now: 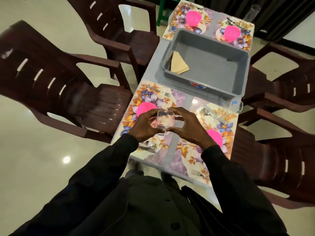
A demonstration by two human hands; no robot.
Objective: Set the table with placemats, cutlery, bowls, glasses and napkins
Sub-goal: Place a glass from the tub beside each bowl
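Note:
Both my hands hold a clear glass [165, 120] above the near end of the table. My left hand [146, 126] curls round its left side and my right hand [187, 126] round its right side. Floral placemats cover the table, with the near left one [150, 96] and near right one [185, 159] below my hands. Pink bowls stand on the mats: near left [144, 108], near right [215, 136], far left [193, 17], far right [231, 32]. A fork [159, 90] lies on the near left mat. Folded tan napkins [179, 63] lie in the grey tub [238, 79].
Another clear glass [236, 104] stands at the right table edge near the tub, and a tall one [252, 12] at the far right corner. Dark brown plastic chairs flank the table on the left [56, 86] and the right [286, 92]. A green stool [164, 11] stands beyond.

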